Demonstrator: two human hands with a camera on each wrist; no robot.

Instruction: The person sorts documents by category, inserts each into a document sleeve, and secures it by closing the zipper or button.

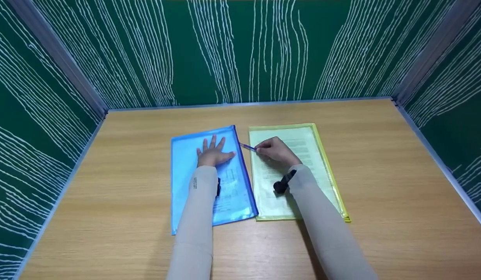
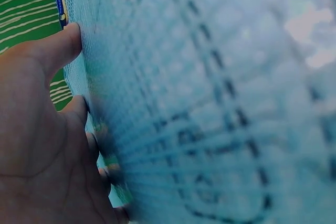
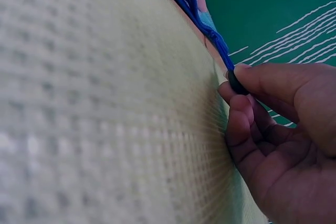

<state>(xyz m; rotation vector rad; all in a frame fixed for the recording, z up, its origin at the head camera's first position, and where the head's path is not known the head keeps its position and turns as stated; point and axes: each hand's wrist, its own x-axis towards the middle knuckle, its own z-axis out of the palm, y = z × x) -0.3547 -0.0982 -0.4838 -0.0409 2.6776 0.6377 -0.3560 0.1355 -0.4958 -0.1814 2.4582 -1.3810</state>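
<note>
A blue zip folder (image 1: 236,190) with printed sheets inside lies on the left, its dark blue zipper edge facing right. My left hand (image 1: 214,156) rests on it with fingers spread, thumb towards the zipper; the left wrist view shows the fingertips (image 2: 79,108) against the mesh surface. Between finger and thumb, my right hand (image 1: 277,151) pinches the dark end of a blue zipper pull cord (image 1: 248,147), which stretches from the blue folder's edge. In the right wrist view the cord (image 3: 223,51) runs taut into the fingertips. Beneath this hand lies a yellow zip folder (image 1: 271,202) holding printed paper.
Both folders lie side by side on a wooden table (image 1: 120,186), a narrow gap between them. Green panels (image 1: 264,50) with white wavy lines enclose the back and sides, with grey edging along the table's borders. Dark wrist cameras sit on both sleeves.
</note>
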